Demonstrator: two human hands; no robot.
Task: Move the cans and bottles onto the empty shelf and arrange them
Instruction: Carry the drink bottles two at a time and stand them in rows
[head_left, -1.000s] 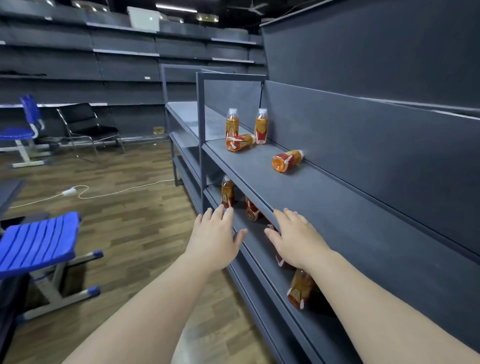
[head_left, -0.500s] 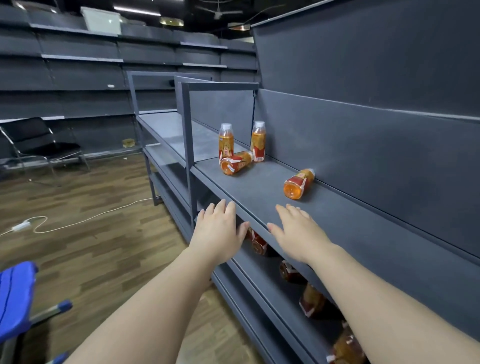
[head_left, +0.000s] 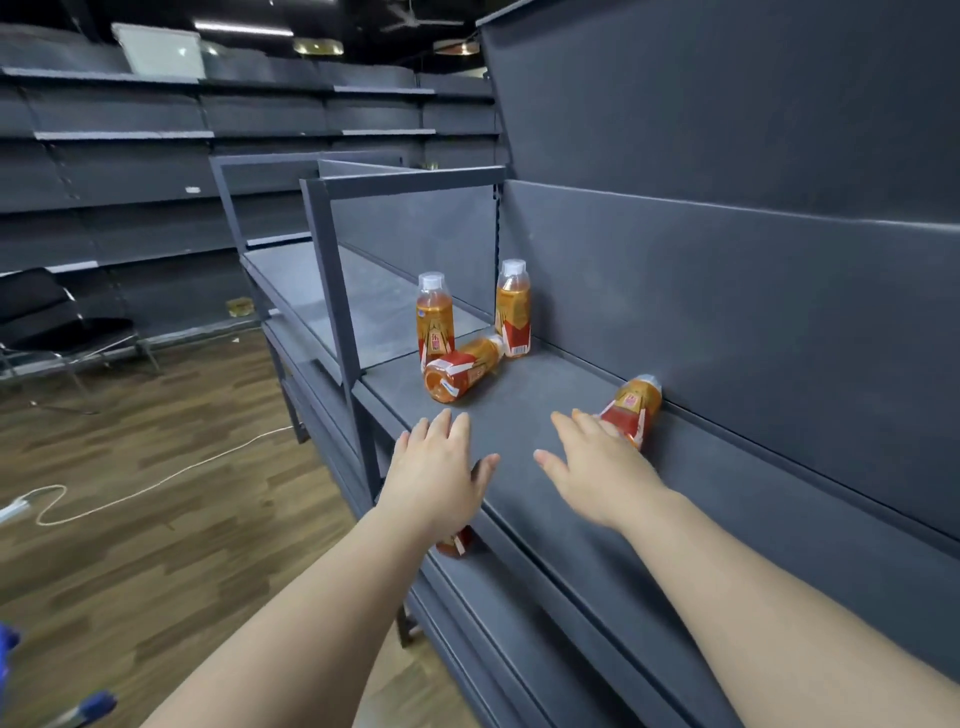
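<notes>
Two orange drink bottles with white caps stand upright at the far end of the dark grey shelf (head_left: 545, 415): one (head_left: 434, 318) in front, one (head_left: 513, 310) against the back panel. A third bottle (head_left: 460, 370) lies on its side before them. A fourth bottle (head_left: 635, 406) lies on its side against the back panel. My right hand (head_left: 597, 467) hovers flat with straight fingers, its fingertips overlapping that bottle's base. My left hand (head_left: 439, 470) is spread flat over the shelf's front edge and holds nothing. Beneath it another bottle (head_left: 457, 543) peeks out on the lower shelf.
A grey metal upright (head_left: 337, 312) divides this shelf from the neighbouring unit on the left. A black chair (head_left: 57, 322) stands on the wood floor, where a white cable (head_left: 145, 483) trails. More grey shelving lines the far wall.
Both hands have risen from the lower shelf's level and reached forward over the upper shelf. My right hand has come up to the lying bottle by the back panel. The view has swung right.
</notes>
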